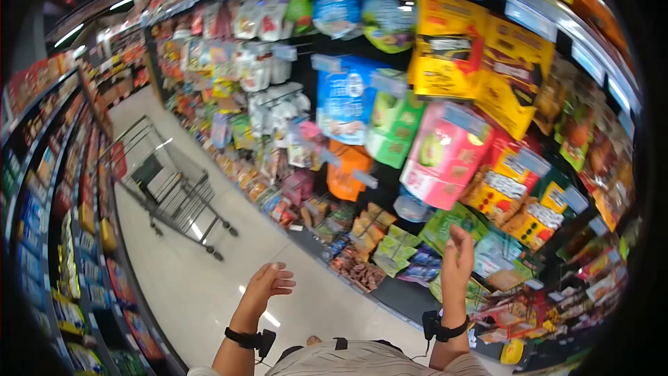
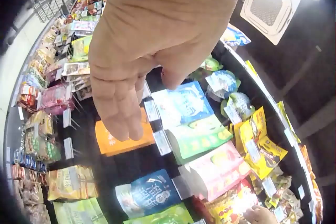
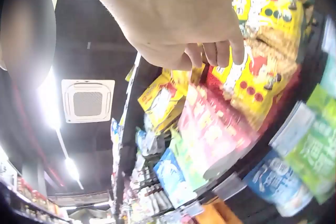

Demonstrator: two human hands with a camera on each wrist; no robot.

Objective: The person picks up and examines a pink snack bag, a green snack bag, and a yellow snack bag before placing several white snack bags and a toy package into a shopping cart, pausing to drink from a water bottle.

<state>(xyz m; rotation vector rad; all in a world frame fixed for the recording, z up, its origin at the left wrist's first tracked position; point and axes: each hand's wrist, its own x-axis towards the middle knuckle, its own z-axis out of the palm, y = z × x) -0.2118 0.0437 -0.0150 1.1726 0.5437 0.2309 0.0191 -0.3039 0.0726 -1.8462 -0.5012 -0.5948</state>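
Observation:
My left hand [image 1: 267, 284] is held out low over the aisle floor, empty, its fingers loosely bent. In the left wrist view its fingers overlap an orange snack bag [image 2: 105, 142] on the rack. Farther right, my right hand [image 1: 457, 264] is raised before the snack rack with nothing in it. Nearest to it in the head view are a green bag [image 1: 445, 226] and a pink pouch with an avocado picture [image 1: 442, 160]. Yellow-and-red snack bags [image 1: 502, 188] hang just beyond. In the right wrist view its fingertips overlap a yellow-and-red bag [image 3: 252, 77].
A metal shopping cart [image 1: 177, 195] stands in the aisle at left, on the pale tiled floor [image 1: 313, 306]. Shelves of packed goods [image 1: 69, 237] line the left side. Yellow pouches [image 1: 449, 49] and a blue pouch [image 1: 348, 101] hang higher on the rack.

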